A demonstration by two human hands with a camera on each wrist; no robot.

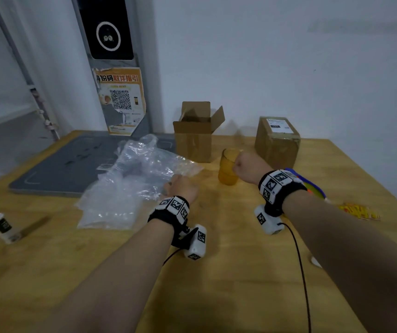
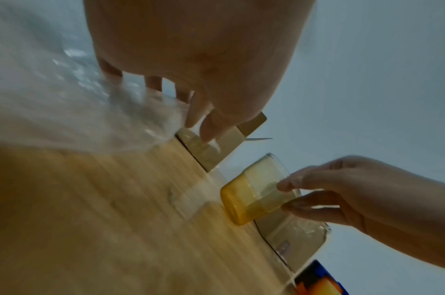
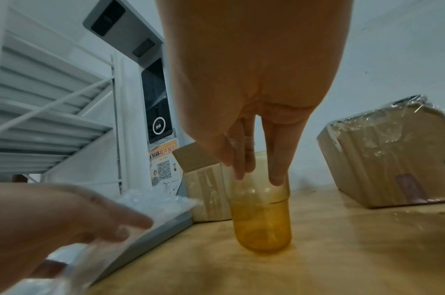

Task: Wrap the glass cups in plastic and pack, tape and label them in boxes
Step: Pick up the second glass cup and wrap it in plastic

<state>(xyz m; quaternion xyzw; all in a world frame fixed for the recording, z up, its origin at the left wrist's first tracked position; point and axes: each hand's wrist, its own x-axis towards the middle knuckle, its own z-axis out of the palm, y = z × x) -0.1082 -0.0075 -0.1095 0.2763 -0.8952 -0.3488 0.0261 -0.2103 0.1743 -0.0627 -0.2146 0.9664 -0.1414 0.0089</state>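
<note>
The right hand (image 1: 245, 167) pinches the rim of an amber glass cup (image 1: 229, 168), thumb and fingers (image 3: 277, 159) curled round its upper wall; the cup stands upright on the wooden table (image 1: 216, 272). Just left of that grip, the left hand (image 1: 182, 188) presses its fingers on a sheet of plastic wrap (image 1: 132, 186). Whether it grasps the sheet, I cannot tell. Behind the cup stands an open box (image 1: 194, 135); a taped box (image 1: 278, 141) sits to the grip's right.
</note>
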